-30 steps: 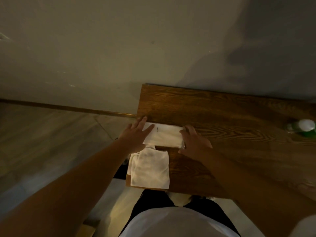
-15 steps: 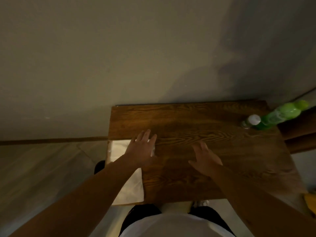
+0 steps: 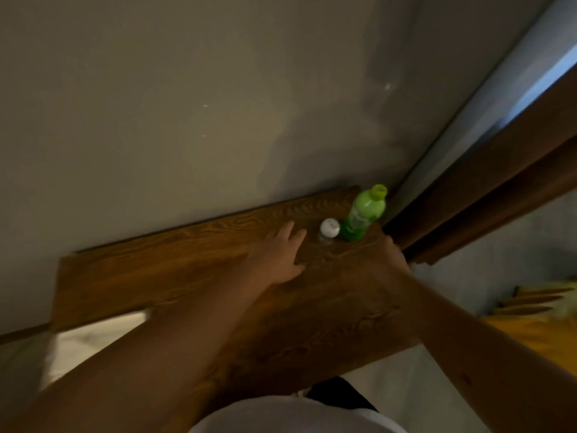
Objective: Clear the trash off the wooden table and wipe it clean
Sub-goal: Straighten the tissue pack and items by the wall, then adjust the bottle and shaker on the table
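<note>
A green plastic bottle (image 3: 362,215) with a yellow-green cap stands at the far right corner of the wooden table (image 3: 150,270). Just left of it stands a small clear bottle (image 3: 327,234) with a white cap. My left hand (image 3: 278,256) hovers flat over the table, fingers spread, a short way left of the small bottle and holding nothing. My right hand (image 3: 390,260) is over the table's right edge, near the green bottle's base; its fingers are dim and blurred. A white cloth (image 3: 93,335) shows at the table's left near edge, partly hidden by my left forearm.
A grey wall runs along the back of the table. A dark wooden door frame (image 3: 487,189) stands right of the table's corner. Something yellow (image 3: 537,320) lies on the floor at the right. My white shirt fills the bottom middle.
Both hands left the white cloth and travelled right across the table toward the two bottles. The view swung right, so the cloth now sits at the lower left.
</note>
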